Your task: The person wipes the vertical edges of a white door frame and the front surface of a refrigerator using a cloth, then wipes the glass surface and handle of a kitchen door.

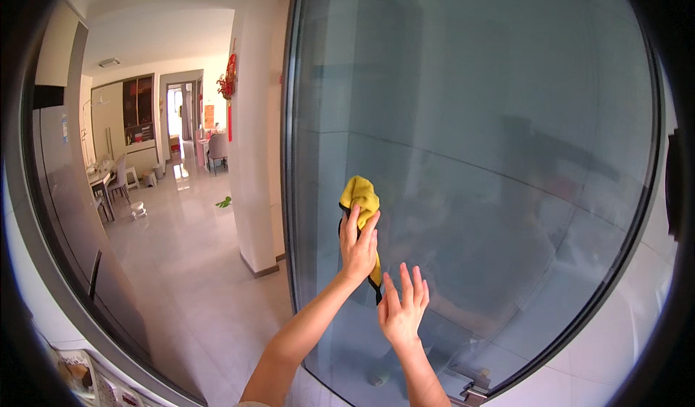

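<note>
My left hand [359,247] presses a yellow cloth with black edging [359,195] against a large glass door panel [461,135]. The cloth bunches above my fingertips, and a narrow strip of it hangs below the palm. Lower and to the right, my right hand [403,304] is raised at the glass with its fingers spread, holding nothing. Whether its fingertips touch the pane cannot be told. The glass shows dim reflections and faint lines.
A dark frame [290,135] edges the glass, with a metal fitting [475,392] at its bottom. Left of it are a white wall column [255,135], a tall grey cabinet or appliance [68,162] and a room with chairs [217,147]. Baskets [81,371] stand at lower left.
</note>
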